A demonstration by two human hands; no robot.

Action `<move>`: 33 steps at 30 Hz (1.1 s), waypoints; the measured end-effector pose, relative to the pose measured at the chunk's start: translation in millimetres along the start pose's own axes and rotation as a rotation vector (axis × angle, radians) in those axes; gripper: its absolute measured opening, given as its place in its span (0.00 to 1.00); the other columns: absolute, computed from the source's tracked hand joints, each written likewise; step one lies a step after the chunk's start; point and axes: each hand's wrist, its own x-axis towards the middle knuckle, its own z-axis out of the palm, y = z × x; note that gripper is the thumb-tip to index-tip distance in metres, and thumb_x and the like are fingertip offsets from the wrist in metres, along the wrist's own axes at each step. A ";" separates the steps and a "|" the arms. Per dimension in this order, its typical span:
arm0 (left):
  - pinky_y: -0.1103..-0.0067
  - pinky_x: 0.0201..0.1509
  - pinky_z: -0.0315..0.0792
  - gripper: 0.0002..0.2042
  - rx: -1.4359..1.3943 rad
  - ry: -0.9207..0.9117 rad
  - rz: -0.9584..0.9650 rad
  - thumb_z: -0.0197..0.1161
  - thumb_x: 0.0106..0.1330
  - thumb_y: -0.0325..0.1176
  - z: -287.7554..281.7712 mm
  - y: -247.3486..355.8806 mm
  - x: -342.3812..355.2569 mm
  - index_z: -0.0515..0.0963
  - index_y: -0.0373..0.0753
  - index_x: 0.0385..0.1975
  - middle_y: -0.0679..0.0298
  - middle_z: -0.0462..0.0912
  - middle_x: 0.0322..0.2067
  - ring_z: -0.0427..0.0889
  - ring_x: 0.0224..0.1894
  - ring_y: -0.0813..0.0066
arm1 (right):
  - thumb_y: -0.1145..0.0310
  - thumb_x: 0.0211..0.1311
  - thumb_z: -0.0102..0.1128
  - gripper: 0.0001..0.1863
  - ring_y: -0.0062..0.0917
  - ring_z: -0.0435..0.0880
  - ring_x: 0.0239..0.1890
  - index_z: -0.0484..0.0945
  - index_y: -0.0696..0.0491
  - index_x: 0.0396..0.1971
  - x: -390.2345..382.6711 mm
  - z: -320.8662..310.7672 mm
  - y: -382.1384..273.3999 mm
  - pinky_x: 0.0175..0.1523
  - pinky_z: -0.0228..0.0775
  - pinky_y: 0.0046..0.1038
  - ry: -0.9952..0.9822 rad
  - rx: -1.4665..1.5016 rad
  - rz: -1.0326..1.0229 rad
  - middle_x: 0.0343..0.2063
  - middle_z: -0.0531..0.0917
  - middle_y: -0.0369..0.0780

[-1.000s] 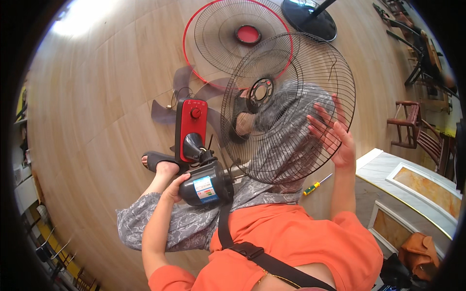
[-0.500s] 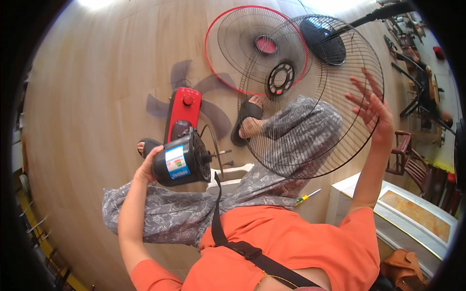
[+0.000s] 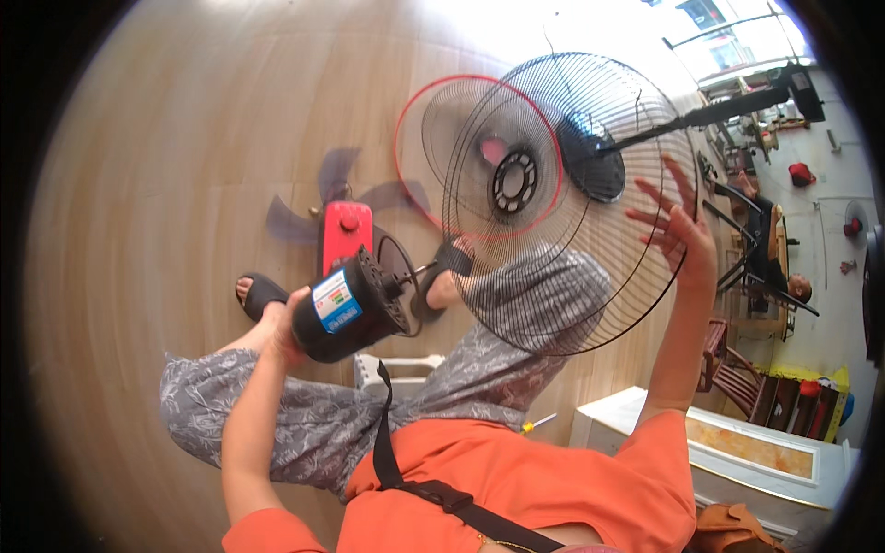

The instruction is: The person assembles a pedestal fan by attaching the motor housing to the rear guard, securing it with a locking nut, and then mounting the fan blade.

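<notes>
The left hand [image 3: 288, 327] grips the motor [image 3: 348, 313] above the pale floor [image 3: 166, 212]; the right hand [image 3: 684, 241], fingers spread, holds the black grille [image 3: 576, 249] at its rim. Blades [image 3: 339, 175] and a red-rimmed guard [image 3: 435, 129] lie on the floor; farther right is a person [image 3: 763, 241], apparently seated.

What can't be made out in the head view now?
Head view:
Left hand: fingers mostly hidden behind the fan motor.
White object: mostly hidden by the trousers.
Red control box: markings too small and blurred.
Brown bag: cut off by the lower edge.
</notes>
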 end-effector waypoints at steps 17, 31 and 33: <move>0.69 0.57 0.66 0.23 -0.325 -0.261 0.221 0.43 0.63 0.47 43.2 -37.6 -17.5 0.66 0.39 0.53 0.58 0.72 0.51 0.73 0.51 0.63 | 0.78 0.55 0.52 0.31 0.43 0.71 0.52 0.51 0.60 0.59 43.8 51.6 27.0 0.50 0.69 0.42 -0.503 0.016 -0.071 0.53 0.66 0.55; 0.61 0.40 0.76 0.30 -0.303 -0.567 0.290 0.48 0.58 0.57 -11.1 -27.7 -6.7 0.64 0.43 0.55 0.54 0.70 0.51 0.75 0.46 0.53 | 0.83 0.50 0.51 0.33 0.44 0.70 0.53 0.53 0.59 0.58 55.2 79.6 16.9 0.46 0.73 0.41 -0.562 0.094 0.027 0.53 0.67 0.53; 0.57 0.41 0.74 0.32 -0.406 -0.509 0.266 0.49 0.55 0.59 -28.3 -28.7 -3.1 0.64 0.45 0.56 0.53 0.69 0.52 0.73 0.46 0.44 | 0.84 0.51 0.49 0.31 0.41 0.70 0.53 0.54 0.60 0.58 63.4 75.9 22.4 0.47 0.72 0.38 -0.540 0.080 0.015 0.53 0.67 0.51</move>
